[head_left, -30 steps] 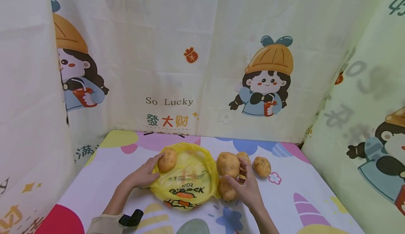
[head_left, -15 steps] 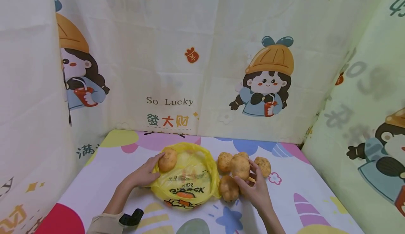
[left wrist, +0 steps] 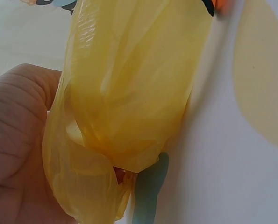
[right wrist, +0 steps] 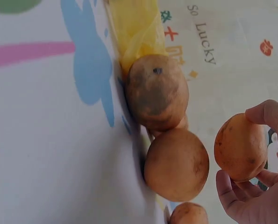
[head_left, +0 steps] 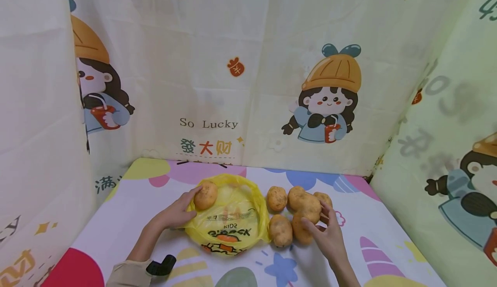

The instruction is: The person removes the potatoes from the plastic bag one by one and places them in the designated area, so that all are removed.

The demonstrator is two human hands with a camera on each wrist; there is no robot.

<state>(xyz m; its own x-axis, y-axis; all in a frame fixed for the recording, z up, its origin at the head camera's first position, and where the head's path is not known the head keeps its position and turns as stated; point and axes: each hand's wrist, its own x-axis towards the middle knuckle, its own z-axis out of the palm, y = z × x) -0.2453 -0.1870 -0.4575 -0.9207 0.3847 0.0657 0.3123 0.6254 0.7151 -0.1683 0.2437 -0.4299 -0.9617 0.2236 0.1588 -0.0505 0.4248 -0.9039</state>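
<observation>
The surface [head_left: 388,252] ran back to the cloth wall [head_left: 260,84], and the back edge was a bit behind the yellow bag [head_left: 233,220]. A wide stretch of surface lay between the right hand [head_left: 328,233] and the right edge. On the other side, some surface lay between the left arm [head_left: 145,244] and the left edge.

The right hand gripped a potato [head_left: 309,208] with its thumb and fingers, up off the surface. Five other potatoes [head_left: 281,231] sat just under and around it, to the right of the bag. The left hand [head_left: 180,210] was at the bag's left rim, touching one more potato [head_left: 206,195]. I cannot tell if it was gripping, because its fingers were partly hidden.
</observation>
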